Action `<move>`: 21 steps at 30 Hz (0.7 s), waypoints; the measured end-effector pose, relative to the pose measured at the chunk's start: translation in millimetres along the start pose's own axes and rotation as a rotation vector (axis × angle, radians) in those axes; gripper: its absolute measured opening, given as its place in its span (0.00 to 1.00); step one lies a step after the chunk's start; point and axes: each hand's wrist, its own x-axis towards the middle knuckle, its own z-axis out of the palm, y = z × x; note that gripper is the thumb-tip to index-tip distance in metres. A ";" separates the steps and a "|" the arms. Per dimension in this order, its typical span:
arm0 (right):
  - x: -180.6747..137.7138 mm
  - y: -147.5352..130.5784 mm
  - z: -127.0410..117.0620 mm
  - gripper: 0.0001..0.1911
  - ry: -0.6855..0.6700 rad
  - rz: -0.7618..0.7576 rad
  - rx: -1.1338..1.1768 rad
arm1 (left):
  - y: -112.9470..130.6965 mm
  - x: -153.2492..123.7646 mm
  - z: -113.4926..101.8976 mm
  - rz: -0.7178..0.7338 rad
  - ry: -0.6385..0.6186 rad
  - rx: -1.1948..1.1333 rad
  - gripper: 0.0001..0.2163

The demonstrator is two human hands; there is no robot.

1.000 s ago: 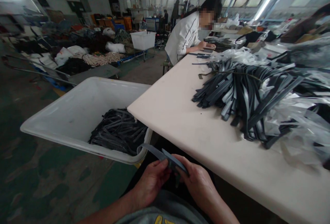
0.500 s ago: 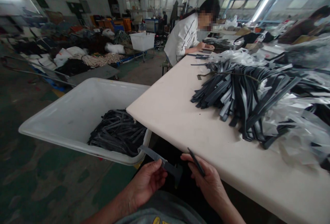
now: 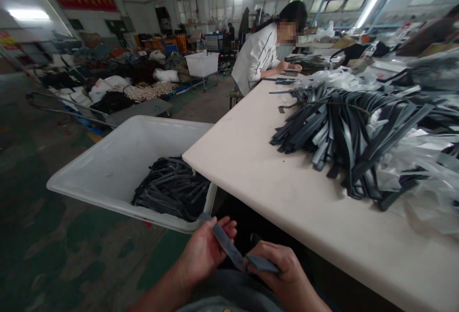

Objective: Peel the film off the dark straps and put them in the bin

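Observation:
A flat dark grey strip [image 3: 226, 245] runs across my left hand [image 3: 206, 250], held under the thumb while the other fingers are loosely curled. Its upper end reaches the rim of the white bin. My right hand [image 3: 281, 266] is closed on a grey strip piece [image 3: 263, 263] beside the lower end of that strip; whether the two are one folded strip I cannot tell. A small dark tip shows above my right knuckles, too unclear to name. Both hands are over my lap, below the table edge. Many dark strips [image 3: 172, 185] lie tangled in the white bin [image 3: 96, 178].
The pale table [image 3: 247, 159] spans the right side, its corner overhanging the bin. On it lie a tied bundle of dark strips [image 3: 333, 130] and clear plastic bags [image 3: 412, 168]. A co-worker [image 3: 253, 56] leans over the far end. A flat cart [image 3: 139, 111] stands behind the bin.
My right hand has moved down and left to the strip's lower end; the dark slim item it held no longer shows clearly. My left hand has turned palm up, the strip lying across it.

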 end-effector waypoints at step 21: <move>5.3 -13.3 -44.2 0.19 0.492 0.215 0.579 | -5.5 -6.8 13.8 0.399 -0.310 1.162 0.20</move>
